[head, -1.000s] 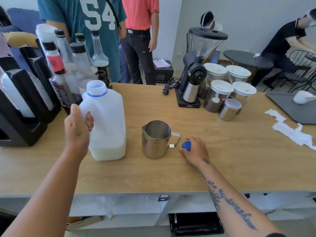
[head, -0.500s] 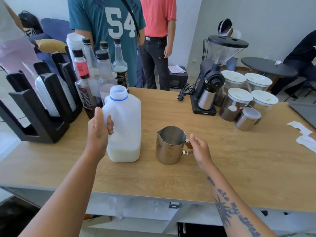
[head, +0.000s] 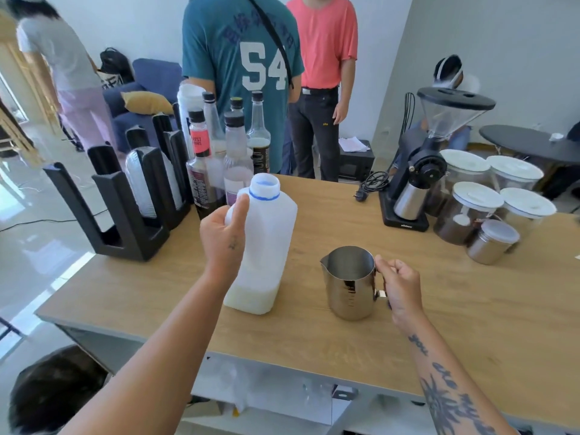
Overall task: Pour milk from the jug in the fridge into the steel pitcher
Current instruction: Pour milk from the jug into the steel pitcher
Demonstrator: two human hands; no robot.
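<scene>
The right hand (head: 400,285) has moved onto the pitcher (head: 350,282) handle, left hand (head: 224,237) clamping the uncapped jug (head: 266,246); next, lift and tilt.

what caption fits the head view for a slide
Left hand grips open milk jug; right hand holds steel pitcher handle.

A light wooden counter (head: 329,334) carries everything. Near its front stand the uncapped milk jug (head: 266,246) and, just to its right, the steel pitcher (head: 350,284). At the back left are a black cup rack (head: 125,202) and a cluster of bottles (head: 219,158). At the back right stand a coffee grinder (head: 420,174), white-lidded jars (head: 489,189) and a small steel tin (head: 491,241).
</scene>
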